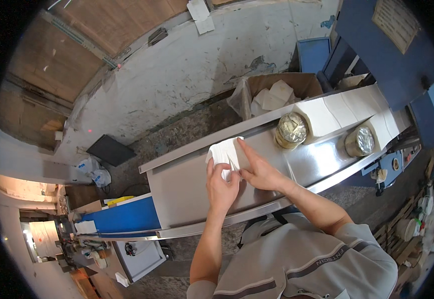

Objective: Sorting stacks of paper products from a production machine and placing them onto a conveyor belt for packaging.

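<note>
A small stack of folded white paper napkins stands between my hands over the metal chute. My left hand grips its near side, with thumb and fingers bent around the lower edge. My right hand lies along the stack's right side, index finger stretched toward the top corner and thumb close to the left thumb. Parts of the napkins are hidden behind my fingers. Right of my hands, a shiny cylinder rests against a long row of white napkins. Another cylinder stands before a second row.
The steel chute has raised rails on both long sides. A blue conveyor belt adjoins its left end. Behind it stands a cardboard box with white paper inside. A blue machine rises at the right end.
</note>
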The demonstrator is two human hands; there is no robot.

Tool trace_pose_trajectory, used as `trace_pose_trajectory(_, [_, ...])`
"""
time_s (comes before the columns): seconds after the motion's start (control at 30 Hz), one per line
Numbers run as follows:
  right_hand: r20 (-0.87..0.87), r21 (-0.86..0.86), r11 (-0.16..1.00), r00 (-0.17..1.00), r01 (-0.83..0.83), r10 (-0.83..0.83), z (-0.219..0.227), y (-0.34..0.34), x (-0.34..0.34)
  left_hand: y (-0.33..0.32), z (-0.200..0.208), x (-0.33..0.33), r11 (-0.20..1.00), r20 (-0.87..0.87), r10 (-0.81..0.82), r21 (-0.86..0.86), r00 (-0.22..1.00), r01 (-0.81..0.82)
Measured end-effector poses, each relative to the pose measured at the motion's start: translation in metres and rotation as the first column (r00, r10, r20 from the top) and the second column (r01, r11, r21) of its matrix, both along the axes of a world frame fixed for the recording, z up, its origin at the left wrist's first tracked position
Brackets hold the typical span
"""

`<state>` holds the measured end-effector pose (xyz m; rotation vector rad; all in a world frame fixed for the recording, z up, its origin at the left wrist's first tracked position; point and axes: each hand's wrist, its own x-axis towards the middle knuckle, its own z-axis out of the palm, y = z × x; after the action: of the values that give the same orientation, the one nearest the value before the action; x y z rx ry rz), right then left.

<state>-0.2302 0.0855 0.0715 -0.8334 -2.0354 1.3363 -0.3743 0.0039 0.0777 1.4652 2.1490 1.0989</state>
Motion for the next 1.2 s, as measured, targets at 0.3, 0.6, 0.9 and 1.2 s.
trace_pose_trajectory(0.3, [-0.04,-0.018,1.0,0.999,0.014,-0.015,-0.015,0.001,-0.004,-0.004,-0.019,-0.01,0.999,0.086,0.034,0.03,0.996,-0.037])
trace_pose_trajectory(0.6, [-0.307,-0.748,0.661,0.914,-0.059,-0.266,-0.058,0.028,-0.011,-0.006,-0.075,-0.074,0.94,0.799,0.266,-0.09,0.539,-0.33])
trace_pose_trajectory(0.9, [-0.246,-0.675,0.733,0.963,-0.089,-0.109,-0.053,0.004,-0.042,0.003,-0.061,-0.053,0.988,0.869,0.112,-0.047,0.482,-0.145])
trace_pose_trajectory(1.2, [-0.256,-0.612,0.786,0.963,-0.091,-0.089,-0.033,-0.014,-0.07,-0.009,-0.053,-0.06,0.995,0.848,0.057,-0.003,0.527,-0.102])
